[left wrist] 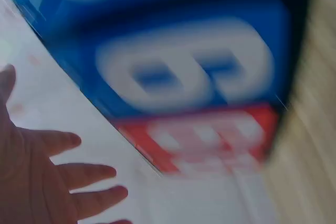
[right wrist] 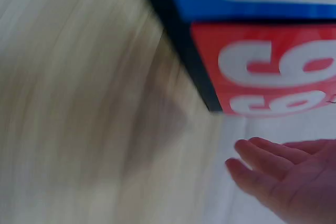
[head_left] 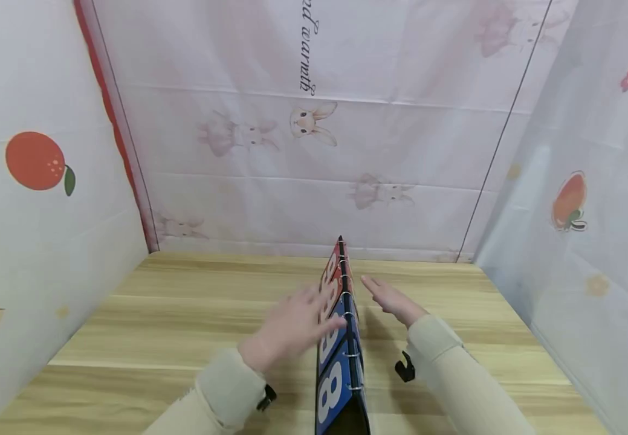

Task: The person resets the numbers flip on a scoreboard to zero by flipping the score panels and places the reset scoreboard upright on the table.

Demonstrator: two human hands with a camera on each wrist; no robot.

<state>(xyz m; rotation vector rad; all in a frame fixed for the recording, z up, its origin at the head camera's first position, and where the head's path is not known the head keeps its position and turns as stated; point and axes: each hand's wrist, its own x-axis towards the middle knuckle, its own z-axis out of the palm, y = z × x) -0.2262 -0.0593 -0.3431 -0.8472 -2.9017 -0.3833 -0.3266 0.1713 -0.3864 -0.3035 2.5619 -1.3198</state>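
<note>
A flip scoreboard (head_left: 332, 386) stands like a tent on the table, its long top edge running away from me. Red and blue number cards hang from rings along that edge. My left hand (head_left: 292, 323) hovers by its left face, fingers spread and blurred in the head view. On the other side is my right hand (head_left: 395, 302), its fingers extended and apart from the cards. The left wrist view shows white digits on the blue and red cards (left wrist: 189, 66), blurred, beside the spread fingers. Red cards (right wrist: 278, 66) appear above the right hand in the right wrist view.
The wooden table (head_left: 199, 302) extends to both sides of the scoreboard. Behind it hangs a pale cloth (head_left: 237, 205) printed with rabbits. Fruit-patterned cloths hang at the left (head_left: 20, 241) and right (head_left: 591, 290). Black straps show at both wrists.
</note>
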